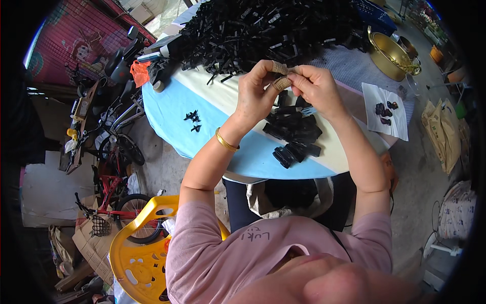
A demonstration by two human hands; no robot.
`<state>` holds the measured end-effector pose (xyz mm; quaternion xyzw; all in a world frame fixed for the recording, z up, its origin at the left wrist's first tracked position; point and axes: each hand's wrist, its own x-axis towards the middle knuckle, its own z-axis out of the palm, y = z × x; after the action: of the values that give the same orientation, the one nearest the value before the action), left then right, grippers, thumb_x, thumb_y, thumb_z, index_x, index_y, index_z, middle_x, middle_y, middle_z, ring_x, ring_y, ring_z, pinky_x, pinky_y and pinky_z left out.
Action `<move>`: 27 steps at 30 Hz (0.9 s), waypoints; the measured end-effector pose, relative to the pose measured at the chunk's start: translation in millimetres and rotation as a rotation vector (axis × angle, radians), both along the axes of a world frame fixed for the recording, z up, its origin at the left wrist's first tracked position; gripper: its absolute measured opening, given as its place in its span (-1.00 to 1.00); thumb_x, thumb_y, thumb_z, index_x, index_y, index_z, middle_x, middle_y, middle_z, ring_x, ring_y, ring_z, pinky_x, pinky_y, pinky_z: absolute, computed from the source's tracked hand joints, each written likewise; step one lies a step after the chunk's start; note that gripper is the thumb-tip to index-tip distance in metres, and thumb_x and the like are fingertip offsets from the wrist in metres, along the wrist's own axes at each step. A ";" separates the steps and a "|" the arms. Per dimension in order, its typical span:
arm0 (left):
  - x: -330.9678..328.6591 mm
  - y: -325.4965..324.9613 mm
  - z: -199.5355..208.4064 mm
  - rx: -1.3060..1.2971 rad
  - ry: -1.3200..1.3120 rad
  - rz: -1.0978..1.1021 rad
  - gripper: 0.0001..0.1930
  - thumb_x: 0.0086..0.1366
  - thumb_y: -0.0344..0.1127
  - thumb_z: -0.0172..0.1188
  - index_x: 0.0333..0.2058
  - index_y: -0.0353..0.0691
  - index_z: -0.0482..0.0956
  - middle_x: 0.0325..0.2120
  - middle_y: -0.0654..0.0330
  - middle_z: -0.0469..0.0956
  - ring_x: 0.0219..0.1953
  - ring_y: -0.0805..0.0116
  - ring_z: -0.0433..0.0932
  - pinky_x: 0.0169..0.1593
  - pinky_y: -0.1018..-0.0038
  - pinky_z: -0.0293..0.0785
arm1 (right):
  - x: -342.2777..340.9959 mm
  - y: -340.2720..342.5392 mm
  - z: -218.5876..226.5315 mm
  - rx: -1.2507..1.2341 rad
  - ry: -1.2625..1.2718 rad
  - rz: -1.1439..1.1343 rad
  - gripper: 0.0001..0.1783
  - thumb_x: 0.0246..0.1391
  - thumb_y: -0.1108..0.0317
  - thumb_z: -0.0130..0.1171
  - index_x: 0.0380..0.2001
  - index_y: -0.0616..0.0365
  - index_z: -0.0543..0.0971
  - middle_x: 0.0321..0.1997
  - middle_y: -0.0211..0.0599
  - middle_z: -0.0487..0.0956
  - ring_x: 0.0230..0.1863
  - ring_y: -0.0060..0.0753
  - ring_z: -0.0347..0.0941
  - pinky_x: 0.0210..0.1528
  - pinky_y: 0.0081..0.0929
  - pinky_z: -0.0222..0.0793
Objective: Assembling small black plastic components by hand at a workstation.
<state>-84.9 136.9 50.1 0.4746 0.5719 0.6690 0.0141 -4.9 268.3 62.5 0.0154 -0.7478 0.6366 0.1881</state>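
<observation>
My left hand [259, 92] and my right hand [318, 90] meet above the table, thumbs and fingertips pinched together. Whatever they hold between them is too small to make out. Tan woven tape wraps a finger and the thumb of my left hand, and a gold bangle [226, 140] circles that wrist. Below the hands lies a loose group of black plastic pieces [293, 127], some stacked side by side. A few tiny black bits [193, 120] are scattered to the left on the blue stripe of the tablecloth [174, 134].
A large heap of black strip-like parts [273, 33] covers the far side. At right are a white paper [392, 119] with dark lumps and a gold pot [387, 58]. A yellow chair [132, 263] and red bicycle [112, 195] stand left. A pale bag [289, 212] hangs at the near edge.
</observation>
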 end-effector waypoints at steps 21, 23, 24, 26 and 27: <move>-13.0 -11.9 13.8 -0.168 -0.586 -0.559 -0.70 0.05 -0.50 0.20 -0.20 -0.39 0.40 -0.31 0.12 0.47 -0.32 0.33 0.53 -0.11 0.44 0.50 | 3.4 41.1 8.1 -0.111 -0.008 0.112 -0.76 -0.04 0.36 0.19 -0.30 0.26 0.53 -0.44 -0.50 0.50 -0.45 -0.76 0.36 -0.41 -0.79 0.28; -8.0 -7.7 14.0 -0.126 -0.659 -0.586 -0.79 0.07 -0.50 0.18 -0.29 -0.36 0.42 -0.41 0.16 0.48 -0.38 0.33 0.55 -0.20 0.44 0.55 | 4.0 36.2 9.8 -0.101 0.112 0.210 -0.78 -0.07 0.38 0.21 -0.31 0.24 0.56 -0.48 -0.48 0.53 -0.43 -0.73 0.37 -0.35 -0.79 0.31; -8.7 -5.9 7.9 -0.124 -0.677 -0.621 -0.79 0.07 -0.45 0.19 -0.30 -0.35 0.41 -0.40 0.12 0.48 -0.37 0.29 0.55 -0.20 0.43 0.55 | 0.7 36.7 6.7 -0.027 0.177 0.268 -0.78 -0.05 0.40 0.19 -0.29 0.24 0.56 -0.47 -0.47 0.54 -0.42 -0.72 0.39 -0.35 -0.79 0.32; -9.1 -4.5 3.4 -0.135 -0.710 -0.653 -0.83 0.09 -0.42 0.19 -0.38 -0.31 0.39 -0.42 0.12 0.48 -0.35 0.27 0.54 -0.21 0.41 0.54 | 1.7 32.4 6.7 -0.013 0.183 0.255 -0.79 -0.05 0.41 0.19 -0.29 0.24 0.56 -0.46 -0.46 0.54 -0.43 -0.72 0.39 -0.35 -0.78 0.32; -9.1 -5.3 3.4 -0.135 -0.709 -0.651 -0.83 0.09 -0.42 0.19 -0.38 -0.31 0.39 -0.42 0.12 0.48 -0.35 0.27 0.54 -0.21 0.41 0.54 | 1.9 30.4 7.0 0.002 0.190 0.240 -0.80 -0.05 0.42 0.18 -0.30 0.24 0.56 -0.44 -0.45 0.54 -0.43 -0.72 0.39 -0.36 -0.78 0.32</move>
<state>-94.0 131.6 53.5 0.3695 0.3957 0.7119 0.4473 -2.9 298.6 69.4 0.1649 -0.7201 0.6493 0.1806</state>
